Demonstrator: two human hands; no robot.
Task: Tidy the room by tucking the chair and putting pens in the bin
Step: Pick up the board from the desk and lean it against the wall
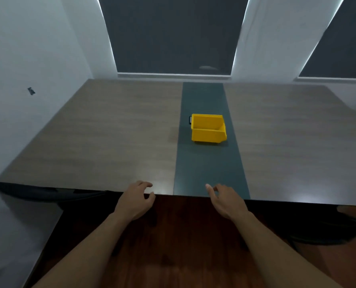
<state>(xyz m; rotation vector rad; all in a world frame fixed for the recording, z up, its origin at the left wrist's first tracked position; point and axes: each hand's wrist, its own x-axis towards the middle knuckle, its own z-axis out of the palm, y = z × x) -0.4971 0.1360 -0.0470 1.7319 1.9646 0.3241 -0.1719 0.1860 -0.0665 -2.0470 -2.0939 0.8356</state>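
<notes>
**Bin in place, no pens in sight, chair position uncertain**

At the bottom of the frame, two bare forearms are extended toward the near edge of the table (pixel 110 142). The left hand (pixel 134 201) is seen at lower centre-left, its fingers loosely curled and slightly parted over the table edge; nothing is held. The right hand (pixel 227 201) is found at lower centre-right, its fingers loosely spread and relaxed, likewise empty. Whether either hand is touching the table cannot be told.

Dark curved shapes, possibly chairs, are glimpsed under the table edge at lower left (pixel 48 194) and at the right edge of the frame; they are too dim for it to be told whether a chair is tucked.

Farther off, just right of centre, the yellow bin (pixel 208 129) is stood on the dark centre strip (pixel 206 173) of the table. Its visible interior appears empty, and no pens are visible anywhere on the tabletop. It is judged that the pens remain to be found and binned.
</notes>
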